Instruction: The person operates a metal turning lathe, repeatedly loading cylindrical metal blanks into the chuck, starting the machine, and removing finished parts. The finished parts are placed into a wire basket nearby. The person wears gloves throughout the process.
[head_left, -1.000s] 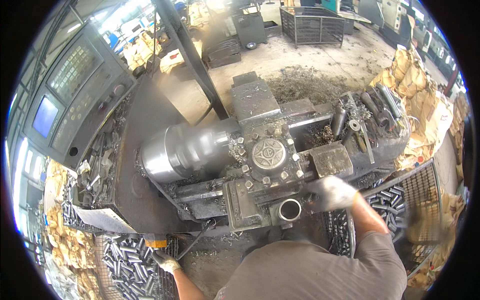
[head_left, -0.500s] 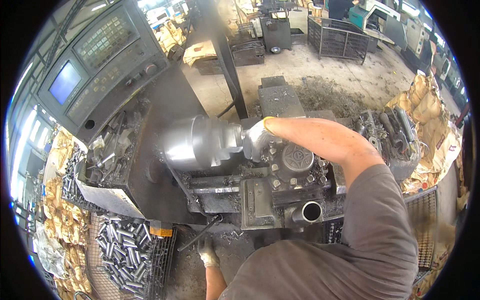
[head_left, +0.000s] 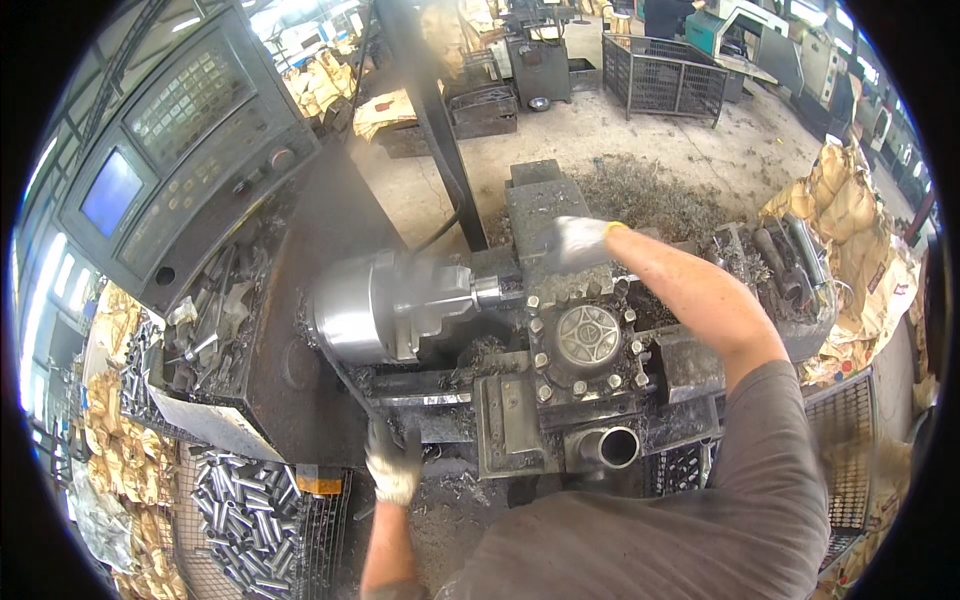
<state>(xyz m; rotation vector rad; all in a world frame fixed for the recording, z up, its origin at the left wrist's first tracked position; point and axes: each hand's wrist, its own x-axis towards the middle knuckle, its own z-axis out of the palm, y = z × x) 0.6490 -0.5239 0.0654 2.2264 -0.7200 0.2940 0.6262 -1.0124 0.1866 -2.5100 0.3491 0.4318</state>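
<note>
My left hand (head_left: 393,464), in a pale glove with dark, dirty fingers, is at the lower end of a thin rod (head_left: 350,380) beside the lathe. Its fingers point up with the thumb apart; whether it touches the rod is unclear. A lathe chuck (head_left: 355,305) grips a short shiny metal part (head_left: 487,288), with a tool or bar close to its right end. My right hand (head_left: 583,242), gloved and smeared by motion, is above the far side of the bolted tool turret (head_left: 587,337), away from the metal part. Its fingers are too blurred to read.
A control panel (head_left: 185,120) with a lit screen stands at left. Below it, a wire basket (head_left: 335,530) holds many short metal tubes (head_left: 245,515). An open tube end (head_left: 618,447) juts toward me. Hand tools and brown paper (head_left: 845,250) are at right; metal chips lie around.
My right hand has moved from the metal part, up and right, over the turret. My left hand has moved up and left; the short lever beside it no longer shows. The view has shifted slightly.
</note>
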